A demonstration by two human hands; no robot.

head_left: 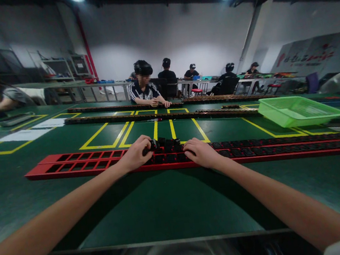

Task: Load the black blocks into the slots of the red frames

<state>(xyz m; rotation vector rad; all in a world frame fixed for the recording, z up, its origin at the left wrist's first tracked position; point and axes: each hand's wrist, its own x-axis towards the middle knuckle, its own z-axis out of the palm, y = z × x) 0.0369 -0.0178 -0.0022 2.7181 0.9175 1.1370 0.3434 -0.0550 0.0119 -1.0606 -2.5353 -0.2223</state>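
A long red frame [99, 165] with rows of square openings lies across the green table in front of me. Its left openings show no parts, while black block-like parts [240, 149] fill those toward the right. My left hand [138, 154] is closed around a small black part [147, 147] just over the frame's middle. Several loose black parts [168, 144] sit together between my hands on the frame. Fingers bent, my right hand [199, 152] rests at the frame among the black parts. Whatever lies between its thumb and fingers is hidden.
A green plastic basket [302, 112] stands at the right behind the frame. Long dark strips [117, 119] run across the table farther back. White papers [26, 134] lie at the left, and yellow tape lines mark the green tabletop [168, 200]. A co-worker [145, 89] sits opposite.
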